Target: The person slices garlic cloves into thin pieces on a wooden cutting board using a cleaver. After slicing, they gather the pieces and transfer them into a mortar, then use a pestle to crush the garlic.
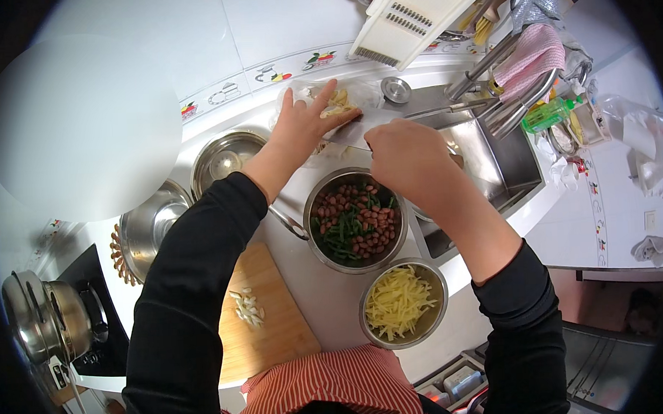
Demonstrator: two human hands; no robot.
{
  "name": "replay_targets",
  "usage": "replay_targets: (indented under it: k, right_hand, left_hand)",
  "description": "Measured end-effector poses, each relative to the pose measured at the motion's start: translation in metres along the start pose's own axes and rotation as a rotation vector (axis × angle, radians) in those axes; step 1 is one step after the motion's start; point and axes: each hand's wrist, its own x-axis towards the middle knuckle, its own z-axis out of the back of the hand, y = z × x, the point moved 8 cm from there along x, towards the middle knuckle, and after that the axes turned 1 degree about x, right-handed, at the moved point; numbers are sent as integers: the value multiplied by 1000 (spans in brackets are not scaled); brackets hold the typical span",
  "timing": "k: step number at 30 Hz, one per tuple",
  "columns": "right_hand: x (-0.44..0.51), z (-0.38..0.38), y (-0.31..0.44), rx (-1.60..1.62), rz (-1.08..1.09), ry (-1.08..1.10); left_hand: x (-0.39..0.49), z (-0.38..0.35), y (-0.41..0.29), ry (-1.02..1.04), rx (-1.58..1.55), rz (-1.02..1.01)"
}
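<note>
My right hand (410, 156) grips a kitchen knife with a broad blade (356, 132), held above the counter's back edge. My left hand (300, 119) is spread, its fingers apart, one fingertip at the blade's upper edge; whether it touches is unclear. Beneath and behind the blade lies a clear plastic bag (368, 91) with pale yellowish scraps (339, 101). Nearer me stands a steel bowl (318, 257) of reddish peanuts (374, 227) and chopped greens (341, 229). A smaller steel bowl (442, 307) holds yellow shreds, apparently potato (399, 301).
Sliced garlic (248, 308) lies on a wooden cutting board (276, 337) at front left. Two steel basins (196, 168) (138, 237) stand behind my left arm. At right are a sink (512, 154), a faucet (526, 101) draped with a pink cloth (533, 59), and a green soap bottle (546, 115).
</note>
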Motion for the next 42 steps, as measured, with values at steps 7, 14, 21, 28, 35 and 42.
replay_targets:
  k: [7, 14, 21, 28, 35, 42]
  right_hand:
    - [-11, 17, -3, -48, 5, -28]
    - [-8, 15, -19, -46, -51, 35]
    - [-8, 9, 1, -60, 40, -27]
    - [-27, 19, 17, -83, 101, -30]
    - [-54, 42, -4, -41, -9, -87]
    - [-84, 55, -32, 43, -134, -140]
  left_hand:
    - [-2, -42, 21, 310, 115, 112]
    - [-2, -38, 16, 289, 72, 136]
    - [6, -3, 3, -20, 80, 34]
    - [8, -22, 7, 180, 112, 48]
    - [-11, -47, 21, 232, 166, 87]
    - [-4, -25, 22, 181, 91, 56]
